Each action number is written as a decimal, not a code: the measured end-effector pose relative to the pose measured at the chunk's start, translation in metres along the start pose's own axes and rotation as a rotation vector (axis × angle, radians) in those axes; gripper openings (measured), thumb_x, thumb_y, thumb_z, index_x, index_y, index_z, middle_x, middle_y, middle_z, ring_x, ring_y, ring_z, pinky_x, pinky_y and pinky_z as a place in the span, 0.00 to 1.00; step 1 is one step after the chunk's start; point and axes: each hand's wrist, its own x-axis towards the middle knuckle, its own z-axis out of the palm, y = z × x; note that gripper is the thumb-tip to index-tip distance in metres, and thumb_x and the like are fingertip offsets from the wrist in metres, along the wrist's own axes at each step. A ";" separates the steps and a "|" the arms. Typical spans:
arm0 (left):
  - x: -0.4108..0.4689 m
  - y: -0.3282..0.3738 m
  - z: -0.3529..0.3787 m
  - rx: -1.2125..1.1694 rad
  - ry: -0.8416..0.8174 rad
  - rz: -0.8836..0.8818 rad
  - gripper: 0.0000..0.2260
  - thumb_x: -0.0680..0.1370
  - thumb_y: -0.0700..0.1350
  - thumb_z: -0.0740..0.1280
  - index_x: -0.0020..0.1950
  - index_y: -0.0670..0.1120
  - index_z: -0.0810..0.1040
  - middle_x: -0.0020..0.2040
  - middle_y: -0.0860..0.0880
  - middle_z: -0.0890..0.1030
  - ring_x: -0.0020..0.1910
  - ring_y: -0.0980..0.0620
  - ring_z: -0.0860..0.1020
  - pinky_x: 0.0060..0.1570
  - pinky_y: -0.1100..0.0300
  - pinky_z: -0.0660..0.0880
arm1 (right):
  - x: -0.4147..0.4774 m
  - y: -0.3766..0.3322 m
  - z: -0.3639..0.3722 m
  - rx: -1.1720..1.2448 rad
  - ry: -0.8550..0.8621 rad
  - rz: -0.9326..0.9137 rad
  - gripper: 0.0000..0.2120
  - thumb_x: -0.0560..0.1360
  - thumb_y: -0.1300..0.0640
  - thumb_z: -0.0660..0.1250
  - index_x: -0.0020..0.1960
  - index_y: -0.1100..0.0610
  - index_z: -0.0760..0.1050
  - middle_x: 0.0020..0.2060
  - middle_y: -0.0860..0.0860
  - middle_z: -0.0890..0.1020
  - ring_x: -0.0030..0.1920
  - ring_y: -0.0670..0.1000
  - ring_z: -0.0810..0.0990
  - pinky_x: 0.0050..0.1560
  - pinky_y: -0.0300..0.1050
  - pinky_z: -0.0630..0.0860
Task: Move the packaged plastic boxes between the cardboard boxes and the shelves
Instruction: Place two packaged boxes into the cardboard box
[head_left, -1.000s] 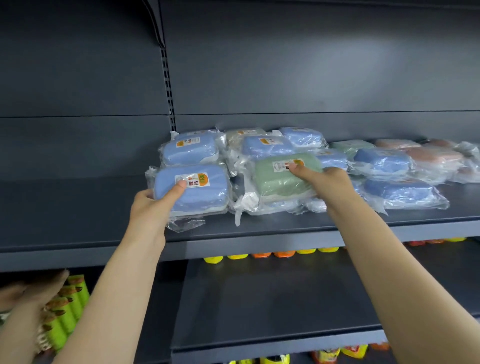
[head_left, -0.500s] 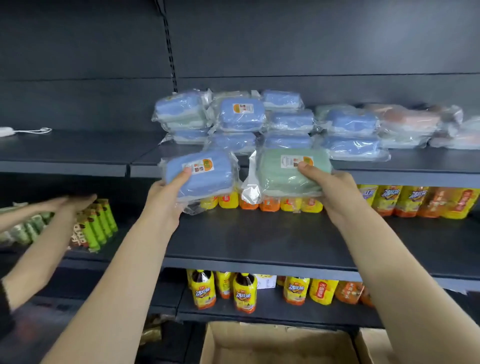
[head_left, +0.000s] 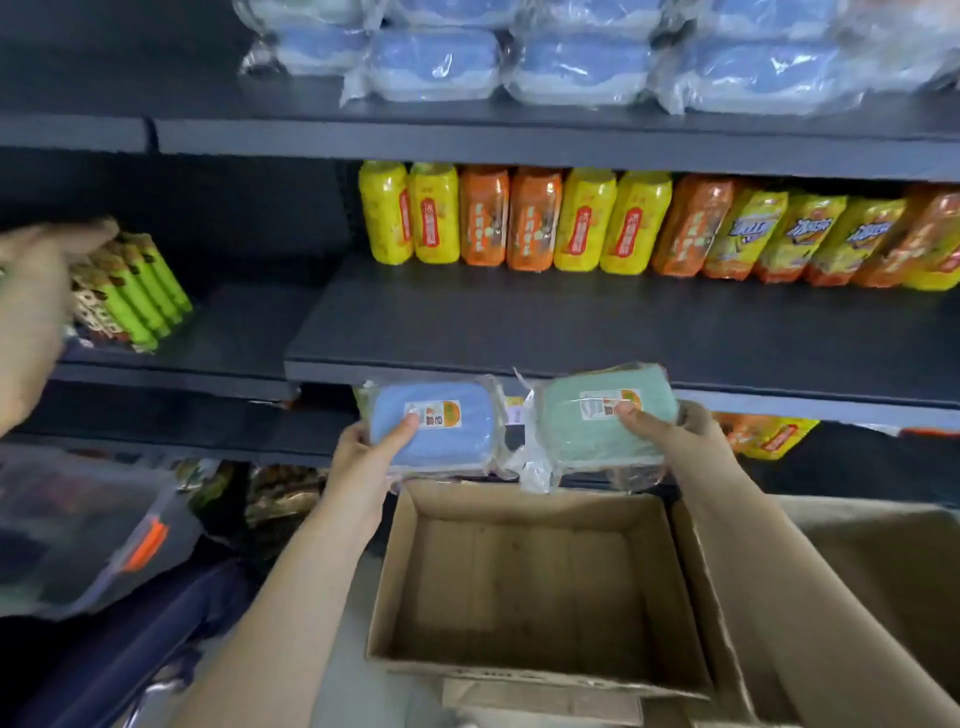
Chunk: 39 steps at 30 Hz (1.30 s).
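My left hand (head_left: 366, 460) grips a blue packaged plastic box (head_left: 441, 428), thumb on its label. A green packaged plastic box (head_left: 592, 421) sits in the grip of my right hand (head_left: 670, 431), thumb on its label too. Both boxes hang side by side above the far edge of an open cardboard box (head_left: 530, 587) on the floor, which has nothing inside. Several more wrapped blue boxes (head_left: 571, 57) lie stacked on the top shelf (head_left: 467, 137).
Yellow and orange drink packs (head_left: 519, 218) line the middle shelf (head_left: 571, 332). Another person's hand (head_left: 36, 291) reaches toward green bottles (head_left: 140, 291) at the left. A second cardboard box (head_left: 883, 561) stands at the right, a clear plastic crate (head_left: 78, 535) at the lower left.
Both hands have come down from the top shelf with the blue and green boxes, now held low over the open cardboard box. The view has tilted downward.
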 end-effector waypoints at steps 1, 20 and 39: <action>0.009 -0.016 -0.002 0.004 0.009 -0.034 0.15 0.72 0.42 0.72 0.57 0.42 0.73 0.55 0.41 0.81 0.49 0.45 0.82 0.50 0.49 0.80 | 0.004 0.020 0.001 -0.010 0.012 0.035 0.25 0.66 0.51 0.78 0.57 0.58 0.72 0.51 0.55 0.81 0.48 0.55 0.82 0.44 0.52 0.81; 0.162 -0.296 -0.049 0.115 0.276 -0.527 0.16 0.70 0.44 0.76 0.55 0.51 0.76 0.52 0.50 0.81 0.50 0.52 0.81 0.50 0.57 0.80 | 0.091 0.340 0.033 -0.109 0.211 0.546 0.22 0.65 0.53 0.78 0.56 0.58 0.77 0.46 0.54 0.83 0.44 0.55 0.82 0.45 0.47 0.78; 0.288 -0.432 -0.055 -0.188 0.816 -0.512 0.17 0.72 0.42 0.73 0.57 0.42 0.72 0.61 0.43 0.77 0.51 0.47 0.78 0.40 0.59 0.80 | 0.160 0.463 0.055 -0.128 0.204 0.661 0.23 0.63 0.49 0.77 0.53 0.59 0.79 0.43 0.54 0.84 0.44 0.56 0.83 0.51 0.51 0.79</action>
